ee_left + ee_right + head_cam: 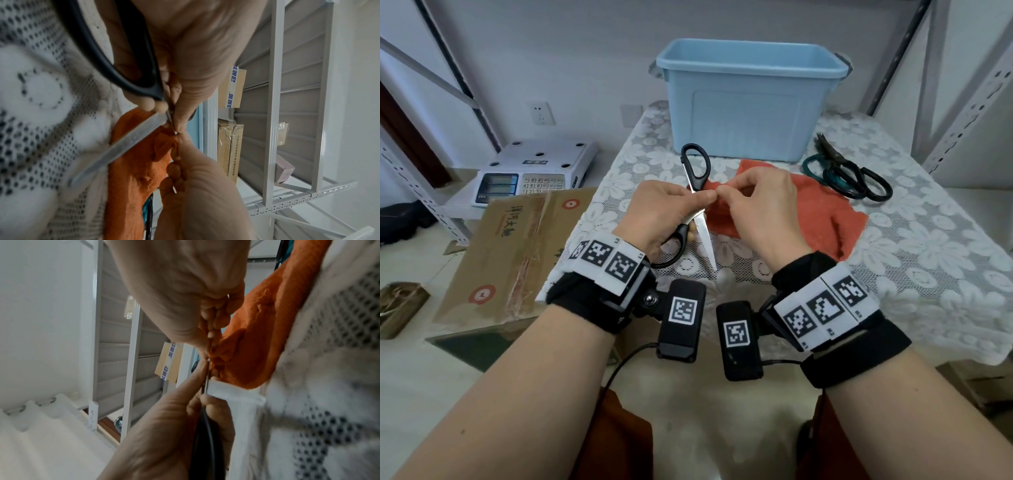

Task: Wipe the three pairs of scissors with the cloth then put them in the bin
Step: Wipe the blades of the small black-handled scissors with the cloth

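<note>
My left hand (685, 200) grips a black-handled pair of scissors (703, 236) near the pivot, blades spread. One blade (123, 149) points back toward me over the table. My right hand (739, 195) pinches a fold of the orange cloth (815, 219) around the other blade, fingertip to fingertip with the left hand. That blade is hidden inside the cloth (131, 186). Two more pairs lie at the right of the table, one teal-handled (822, 169), one black-handled (875, 186). The blue bin (750, 102) stands open behind the cloth.
A white lace tablecloth (914, 260) covers the table. Off its left edge sit a weighing scale (534, 168) and a flattened cardboard box (510, 246). Grey metal shelf posts (959, 113) rise at the right and left.
</note>
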